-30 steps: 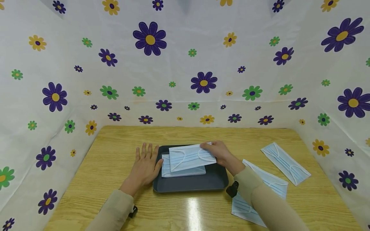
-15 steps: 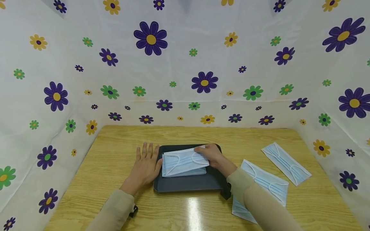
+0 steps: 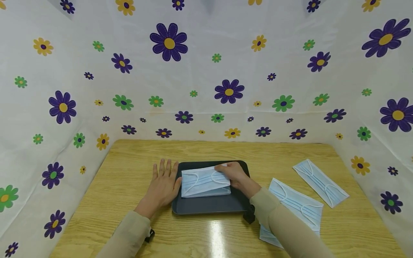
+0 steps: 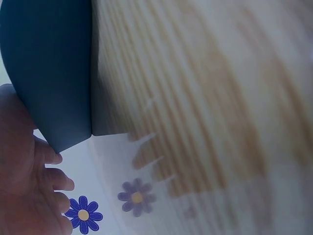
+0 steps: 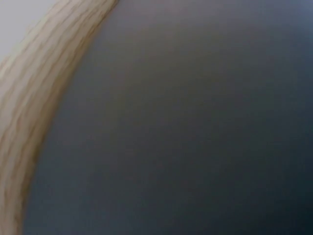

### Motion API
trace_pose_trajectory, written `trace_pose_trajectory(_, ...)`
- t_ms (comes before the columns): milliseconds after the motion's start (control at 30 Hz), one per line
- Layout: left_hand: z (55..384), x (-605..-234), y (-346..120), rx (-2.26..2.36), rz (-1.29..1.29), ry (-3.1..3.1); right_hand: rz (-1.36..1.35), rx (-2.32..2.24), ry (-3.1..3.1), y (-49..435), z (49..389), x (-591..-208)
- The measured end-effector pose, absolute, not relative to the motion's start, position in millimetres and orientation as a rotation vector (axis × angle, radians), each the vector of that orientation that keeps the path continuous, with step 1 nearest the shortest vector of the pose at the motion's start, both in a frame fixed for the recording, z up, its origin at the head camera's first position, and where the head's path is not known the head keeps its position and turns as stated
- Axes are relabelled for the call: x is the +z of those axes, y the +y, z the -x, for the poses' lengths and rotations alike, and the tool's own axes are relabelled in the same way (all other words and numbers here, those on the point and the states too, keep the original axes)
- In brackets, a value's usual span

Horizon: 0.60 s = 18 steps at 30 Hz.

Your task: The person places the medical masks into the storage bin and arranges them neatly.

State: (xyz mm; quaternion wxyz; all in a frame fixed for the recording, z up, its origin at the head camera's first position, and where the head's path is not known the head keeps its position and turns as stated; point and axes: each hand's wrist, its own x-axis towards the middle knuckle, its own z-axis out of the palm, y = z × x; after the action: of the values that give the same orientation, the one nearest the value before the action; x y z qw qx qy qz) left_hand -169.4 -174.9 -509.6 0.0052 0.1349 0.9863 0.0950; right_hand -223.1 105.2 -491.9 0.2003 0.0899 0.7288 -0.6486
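Note:
My right hand (image 3: pixel 236 175) pinches the right end of a light blue face mask (image 3: pixel 203 179), thumb on top. This mask overlaps another face mask (image 3: pixel 222 191) lying in a dark grey tray (image 3: pixel 213 206), whose lower right edge peeks out beneath it. Flat and with fingers straight, my left hand (image 3: pixel 162 184) lies at the tray's left side, its thumb along the rim. In the left wrist view the left hand (image 4: pixel 29 171) appears beside the tray's outer wall (image 4: pixel 54 63). Only the blurred tray surface (image 5: pixel 171 122) fills most of the right wrist view.
On the wooden table (image 3: pixel 129 154), right of the tray, lie a face mask (image 3: pixel 300 204), partly covered by the right sleeve, and another mask (image 3: pixel 321 182) farther right. A white cloth with flowers (image 3: pixel 200 71) stands behind and along both sides.
My right hand has carried its mask left and down onto the one in the tray, so their left edges now nearly line up. The left hand has stayed in place.

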Motion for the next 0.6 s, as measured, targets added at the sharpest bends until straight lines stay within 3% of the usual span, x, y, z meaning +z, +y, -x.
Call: trace_pose_trajectory(600,169.9,-511.0,-175.2,0.293,-0.418,3.107,-0.256,-1.721,2.129,104.9,223.4,-493.1)
